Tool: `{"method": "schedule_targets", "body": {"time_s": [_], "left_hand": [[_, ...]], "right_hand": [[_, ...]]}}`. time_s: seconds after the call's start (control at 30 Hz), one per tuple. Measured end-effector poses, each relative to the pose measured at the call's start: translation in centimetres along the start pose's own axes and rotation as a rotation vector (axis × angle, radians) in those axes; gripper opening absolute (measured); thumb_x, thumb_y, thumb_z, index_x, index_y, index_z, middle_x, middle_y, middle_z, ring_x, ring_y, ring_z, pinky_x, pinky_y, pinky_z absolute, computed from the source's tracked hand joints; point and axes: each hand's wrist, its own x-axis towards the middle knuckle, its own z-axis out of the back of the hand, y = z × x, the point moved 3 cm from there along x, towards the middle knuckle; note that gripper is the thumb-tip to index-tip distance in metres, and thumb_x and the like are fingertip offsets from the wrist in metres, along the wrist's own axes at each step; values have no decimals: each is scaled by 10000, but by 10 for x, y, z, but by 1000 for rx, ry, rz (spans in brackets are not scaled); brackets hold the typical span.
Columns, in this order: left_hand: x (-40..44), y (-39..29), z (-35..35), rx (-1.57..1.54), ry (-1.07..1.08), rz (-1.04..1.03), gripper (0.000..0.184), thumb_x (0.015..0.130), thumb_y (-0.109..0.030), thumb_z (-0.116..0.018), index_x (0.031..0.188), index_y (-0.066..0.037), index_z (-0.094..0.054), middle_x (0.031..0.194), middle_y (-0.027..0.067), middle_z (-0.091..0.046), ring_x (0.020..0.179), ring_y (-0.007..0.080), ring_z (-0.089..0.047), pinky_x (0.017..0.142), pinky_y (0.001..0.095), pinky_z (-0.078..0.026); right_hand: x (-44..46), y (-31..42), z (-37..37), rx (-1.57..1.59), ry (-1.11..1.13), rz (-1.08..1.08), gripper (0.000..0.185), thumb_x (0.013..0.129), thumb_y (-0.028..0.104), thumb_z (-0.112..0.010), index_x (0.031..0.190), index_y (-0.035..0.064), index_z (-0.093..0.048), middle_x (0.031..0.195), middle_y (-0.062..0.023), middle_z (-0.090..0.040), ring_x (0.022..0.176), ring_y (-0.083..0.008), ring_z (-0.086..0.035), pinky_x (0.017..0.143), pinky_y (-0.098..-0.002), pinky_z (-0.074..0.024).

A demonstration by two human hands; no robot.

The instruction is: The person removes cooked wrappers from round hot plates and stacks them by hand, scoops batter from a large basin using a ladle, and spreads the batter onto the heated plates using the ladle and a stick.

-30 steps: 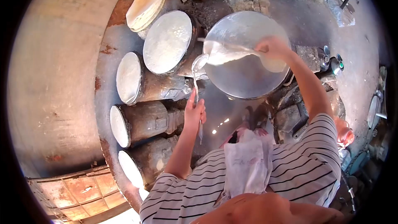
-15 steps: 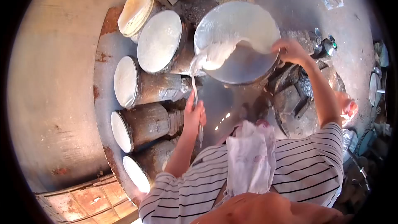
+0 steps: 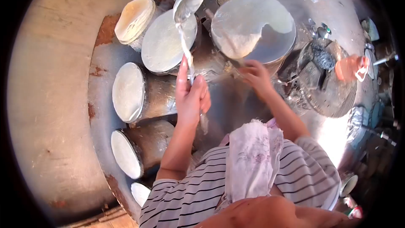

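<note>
My left hand is wrapped round the handle of a metal ladle, whose batter-coated bowl is raised over a batter-covered round plate. Near the front edge of a larger round griddle is my right hand, its fingers partly bent and blurred. What it holds, if anything, I cannot make out. White batter covers the back and left of that griddle, and dark metal shows at its front right.
More batter-covered round plates stand along the left on thick cylindrical bases. Stacks of thin flatbreads are at the back left and back centre. An orange-pink jug stands right, near a round stone block.
My left hand has lifted the ladle up and away from the large griddle. My right hand has moved from the griddle's right side down to its front edge. Batter now covers more of the griddle's left.
</note>
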Motion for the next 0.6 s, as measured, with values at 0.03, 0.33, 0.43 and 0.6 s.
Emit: {"method": "schedule_targets", "body": {"time_s": [0.03, 0.33, 0.43, 0.6], "left_hand": [[-7, -3, 14, -27, 20, -27, 599, 965, -60, -397, 1482, -227, -145, 640, 0, -382, 381, 50, -317, 311, 200, -279], [-38, -27, 82, -124, 154, -43, 593, 971, -47, -380, 1481, -236, -145, 634, -2, -367, 372, 54, -298, 304, 215, -289], [-41, -24, 84, -113, 91, -8, 607, 956, -56, -422, 1477, -234, -166, 622, -8, -353, 377, 55, -295, 308, 214, -280], [-43, -25, 89, 8, 76, -18, 621, 939, -55, -447, 1478, -197, -172, 605, -16, -354, 391, 53, -311, 327, 212, -278]], "right_hand": [[17, -17, -56, 142, 11, -41, 340, 850, 35, -570, 1177, 82, -488, 940, -65, -641, 668, -105, -559, 522, -218, -418], [-37, -74, -118, 427, -414, -8, 329, 911, 147, -568, 1223, 134, -463, 676, -1, -493, 458, -57, -390, 387, -218, -284], [-33, -69, -85, 367, -564, 51, 323, 906, 142, -571, 1217, 111, -488, 664, 6, -484, 435, -56, -368, 370, -223, -264], [9, -41, -48, 509, -732, 156, 336, 899, 161, -573, 1208, 41, -521, 660, 0, -506, 442, -66, -398, 371, -243, -289]]}}
